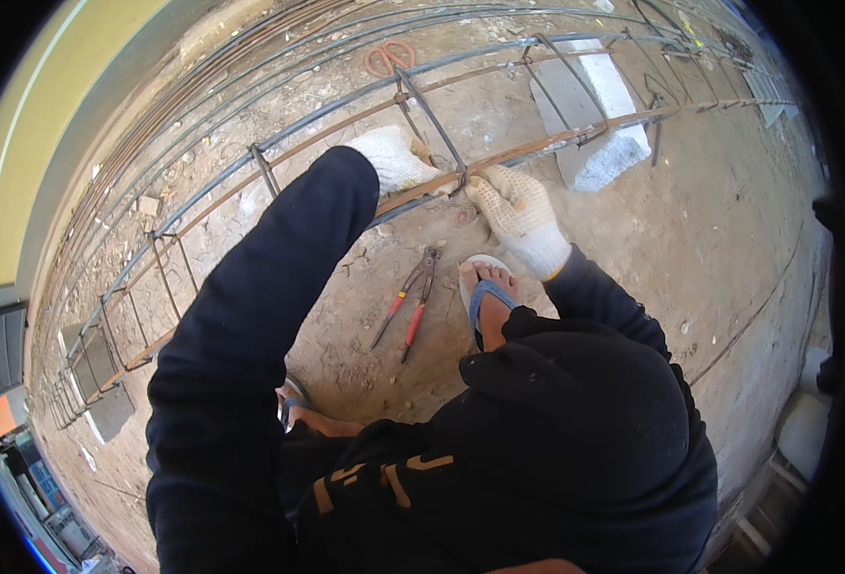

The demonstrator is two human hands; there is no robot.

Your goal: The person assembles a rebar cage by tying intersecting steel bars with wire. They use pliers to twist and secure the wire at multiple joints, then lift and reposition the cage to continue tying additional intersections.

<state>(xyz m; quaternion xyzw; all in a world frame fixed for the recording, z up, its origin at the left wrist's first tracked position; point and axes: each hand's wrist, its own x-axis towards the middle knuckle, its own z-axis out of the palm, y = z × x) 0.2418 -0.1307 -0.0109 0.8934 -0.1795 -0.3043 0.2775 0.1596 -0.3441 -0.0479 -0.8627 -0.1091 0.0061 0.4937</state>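
A long rebar cage [537, 145] of rusty and grey bars with square stirrups runs across in front of me. At one stirrup [436, 124], both my hands, in white knit gloves, meet the near lower bar. My left hand [389, 158] reaches over from the left, its fingertips partly hidden around the bar. From the other side, my right hand [523, 212] has its thumb and fingers pinched together against the joint; whatever they pinch is too small to make out. On the ground below lie end-cutting pincers [415, 297] with red handles.
Concrete blocks [623, 153] lie beneath the cage at right, and another block [111, 413] at far left. Several loose long bars [250, 57] run behind the cage. A reddish looped object [389, 59] rests beyond it. My sandalled foot [489, 287] stands near the pincers.
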